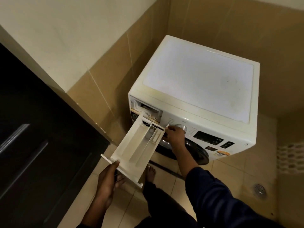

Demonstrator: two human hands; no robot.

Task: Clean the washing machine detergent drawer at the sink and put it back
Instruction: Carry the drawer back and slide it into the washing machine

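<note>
Left grip [107,180] is on the near end of the drawer [136,145]: thumb [115,164] hooked over the front panel's top edge, fingers curled underneath. My left forearm [97,209] is bare, coming up from below that near end. Right grip [175,134] is at the drawer's far right corner, knuckles up, fingers curled onto the side wall. My right arm reaches out along the drawer's right side, dark blue sleeve [213,190] down to mid-forearm, wrist bare. One bare foot [150,171] shows just beneath the drawer's near right corner.
</note>
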